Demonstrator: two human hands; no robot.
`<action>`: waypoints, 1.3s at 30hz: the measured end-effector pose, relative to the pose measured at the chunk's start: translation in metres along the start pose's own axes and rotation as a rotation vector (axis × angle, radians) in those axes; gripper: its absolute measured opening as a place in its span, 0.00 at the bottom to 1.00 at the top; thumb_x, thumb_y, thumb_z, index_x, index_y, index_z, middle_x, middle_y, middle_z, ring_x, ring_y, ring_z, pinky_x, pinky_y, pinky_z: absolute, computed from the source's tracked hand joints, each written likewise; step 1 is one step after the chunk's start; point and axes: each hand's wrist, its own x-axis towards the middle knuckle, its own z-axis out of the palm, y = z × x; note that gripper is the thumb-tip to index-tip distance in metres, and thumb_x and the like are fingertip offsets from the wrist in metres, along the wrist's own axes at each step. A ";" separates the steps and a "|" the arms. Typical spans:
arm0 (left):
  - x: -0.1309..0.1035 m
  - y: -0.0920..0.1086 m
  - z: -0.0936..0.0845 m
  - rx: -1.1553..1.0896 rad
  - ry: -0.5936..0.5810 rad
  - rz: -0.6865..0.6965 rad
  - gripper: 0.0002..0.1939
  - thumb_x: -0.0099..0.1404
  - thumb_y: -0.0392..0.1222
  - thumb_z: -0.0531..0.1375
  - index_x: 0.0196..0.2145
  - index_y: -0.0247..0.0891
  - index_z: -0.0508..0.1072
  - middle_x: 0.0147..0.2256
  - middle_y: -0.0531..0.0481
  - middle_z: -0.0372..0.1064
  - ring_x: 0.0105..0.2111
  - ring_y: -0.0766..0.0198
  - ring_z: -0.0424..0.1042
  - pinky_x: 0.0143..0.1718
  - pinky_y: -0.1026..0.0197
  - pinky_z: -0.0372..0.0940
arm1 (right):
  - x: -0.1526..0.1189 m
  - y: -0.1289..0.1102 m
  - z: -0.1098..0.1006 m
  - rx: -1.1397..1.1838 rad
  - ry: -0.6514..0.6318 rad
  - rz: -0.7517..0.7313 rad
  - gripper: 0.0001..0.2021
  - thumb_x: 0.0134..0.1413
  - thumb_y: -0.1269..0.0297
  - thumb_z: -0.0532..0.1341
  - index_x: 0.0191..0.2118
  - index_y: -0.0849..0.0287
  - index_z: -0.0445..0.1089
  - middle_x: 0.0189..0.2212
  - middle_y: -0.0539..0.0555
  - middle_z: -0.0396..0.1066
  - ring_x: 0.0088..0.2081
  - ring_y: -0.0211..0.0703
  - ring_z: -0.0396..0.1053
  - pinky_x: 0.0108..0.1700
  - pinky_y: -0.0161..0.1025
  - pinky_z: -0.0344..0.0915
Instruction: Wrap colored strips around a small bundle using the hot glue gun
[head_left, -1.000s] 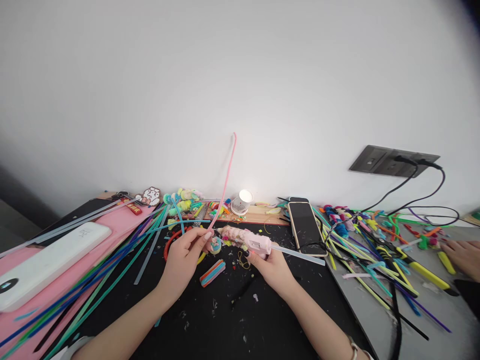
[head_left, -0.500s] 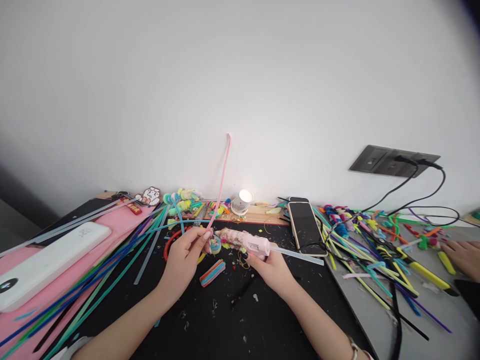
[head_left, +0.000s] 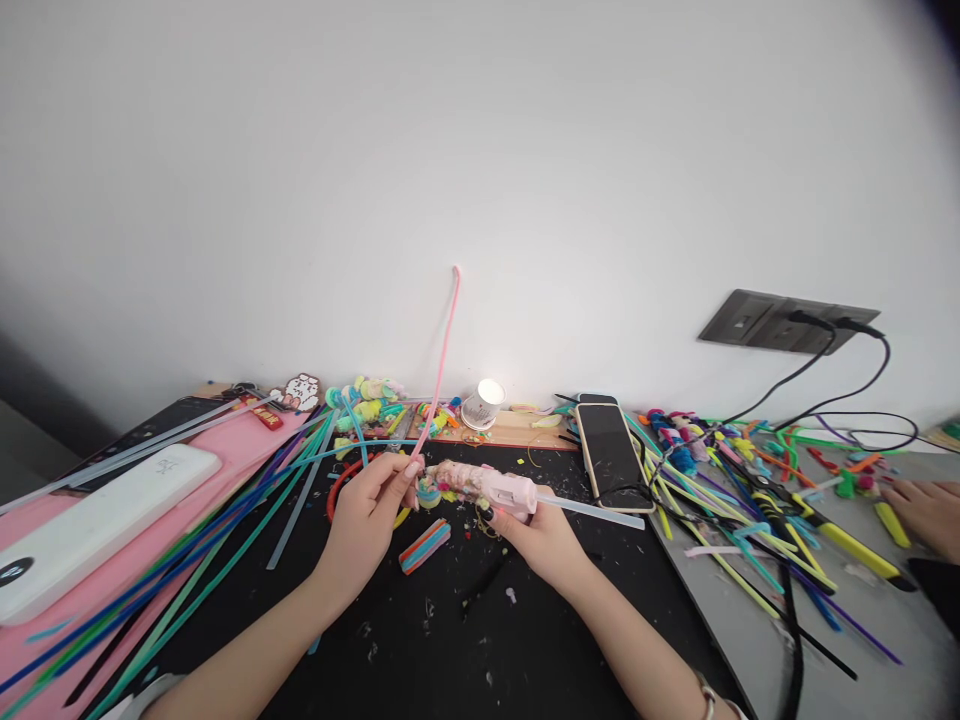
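Between the thumb and fingers of my left hand (head_left: 379, 500) is a pink pipe cleaner (head_left: 444, 360), its long end rising in front of the wall. A small coiled pastel piece (head_left: 429, 492) shows just beside those fingertips; whether it is joined to the pipe cleaner I cannot tell. My right hand (head_left: 544, 535) is wrapped round a pink hot glue gun (head_left: 502, 488), a clear glue stick (head_left: 589, 512) poking from its back. The gun's tip points left, close to the coiled piece, and is partly hidden there. Below lies a short bundle of orange, blue and purple pipe cleaners (head_left: 424, 546).
A paper cup (head_left: 484, 403) stands by the wall near a phone (head_left: 611, 450). Long pipe cleaners and a white power bank (head_left: 112, 525) lie at left. Yellow-black pliers (head_left: 825, 530), cables and pipe cleaners crowd the right, beside another person's hand (head_left: 926, 512).
My right hand has brought the glue gun slightly left, its tip nearer my left fingertips. The pink pipe cleaner has shifted a little left.
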 end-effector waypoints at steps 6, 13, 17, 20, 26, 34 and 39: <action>0.000 0.000 0.000 0.026 -0.023 0.020 0.14 0.70 0.46 0.51 0.28 0.41 0.68 0.23 0.55 0.64 0.26 0.62 0.66 0.34 0.62 0.61 | 0.001 -0.002 -0.001 0.007 0.045 0.025 0.14 0.51 0.60 0.60 0.42 0.57 0.77 0.31 0.53 0.75 0.30 0.46 0.70 0.33 0.38 0.69; -0.001 -0.001 0.001 0.037 -0.091 0.065 0.14 0.70 0.44 0.51 0.28 0.40 0.68 0.22 0.56 0.61 0.24 0.63 0.64 0.31 0.62 0.59 | 0.001 -0.005 0.000 0.040 0.053 0.045 0.16 0.49 0.59 0.61 0.42 0.58 0.77 0.35 0.55 0.76 0.33 0.48 0.71 0.34 0.39 0.70; -0.001 -0.001 0.001 0.037 -0.102 0.070 0.13 0.70 0.44 0.51 0.29 0.40 0.68 0.22 0.56 0.61 0.24 0.64 0.64 0.31 0.62 0.59 | 0.002 -0.005 0.000 0.040 0.039 0.033 0.16 0.49 0.60 0.60 0.44 0.58 0.76 0.33 0.54 0.76 0.32 0.47 0.71 0.33 0.38 0.69; -0.001 -0.001 0.000 0.047 -0.098 0.072 0.14 0.71 0.43 0.50 0.29 0.40 0.68 0.22 0.56 0.61 0.25 0.63 0.65 0.32 0.62 0.59 | 0.002 -0.005 0.000 0.038 0.025 0.036 0.16 0.49 0.61 0.60 0.44 0.58 0.76 0.31 0.54 0.76 0.31 0.47 0.71 0.32 0.38 0.70; 0.000 -0.001 0.000 0.067 -0.062 0.075 0.13 0.71 0.44 0.50 0.30 0.40 0.68 0.22 0.56 0.62 0.25 0.63 0.65 0.33 0.61 0.59 | 0.001 -0.006 0.000 0.079 0.024 0.017 0.15 0.50 0.61 0.60 0.43 0.57 0.76 0.35 0.54 0.77 0.33 0.47 0.72 0.33 0.38 0.70; 0.000 -0.003 -0.001 0.042 -0.057 0.051 0.13 0.71 0.45 0.50 0.30 0.40 0.68 0.23 0.56 0.63 0.25 0.63 0.66 0.33 0.61 0.60 | 0.002 -0.009 0.000 0.112 -0.008 -0.006 0.12 0.50 0.62 0.61 0.41 0.57 0.76 0.40 0.55 0.78 0.38 0.49 0.74 0.36 0.39 0.72; 0.001 -0.003 0.000 0.055 -0.052 0.056 0.14 0.71 0.45 0.50 0.30 0.40 0.68 0.22 0.56 0.63 0.25 0.63 0.66 0.33 0.61 0.60 | 0.002 -0.009 0.000 0.096 -0.013 -0.019 0.12 0.51 0.63 0.61 0.42 0.57 0.77 0.40 0.54 0.78 0.38 0.48 0.74 0.38 0.40 0.72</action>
